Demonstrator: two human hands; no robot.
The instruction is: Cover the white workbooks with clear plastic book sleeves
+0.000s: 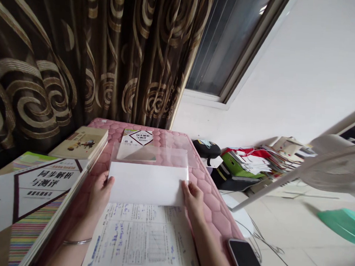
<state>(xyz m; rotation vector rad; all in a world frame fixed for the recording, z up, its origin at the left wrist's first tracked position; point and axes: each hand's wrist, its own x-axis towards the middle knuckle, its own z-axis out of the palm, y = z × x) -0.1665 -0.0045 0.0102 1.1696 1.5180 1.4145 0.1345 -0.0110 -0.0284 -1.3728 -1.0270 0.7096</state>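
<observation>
Pink quilting point(211, 200) is spreading below; I'm clamping one white sheet point(147, 184) by opposite edges, left grip point(100, 187) and right grip point(195, 197); one book point(137, 139) is lying beyond them, one phone point(249, 261) rightward.

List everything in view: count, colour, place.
Curtain: one, brown, left
Window: one, dark, top
Wall: one, white, right
Books: several, multicoloured, stacked left
Mat: one, pink, beneath books
Booklet: one, white, mat's far end
Film: one, clear, overlapping booklet
Blank sheet: one, white, centre
Printed page: one, white, bottom centre
Phone: one, black, lower right
Rounded item: one, black, beside mat
Fan: one, white, right
Plastic item: one, green, right
Papers: several, mixed, right
Cables: several, grey, floor
Bracelet: one, silver, left wrist
Left hand: one, sheet's left
Right hand: one, sheet's right
</observation>
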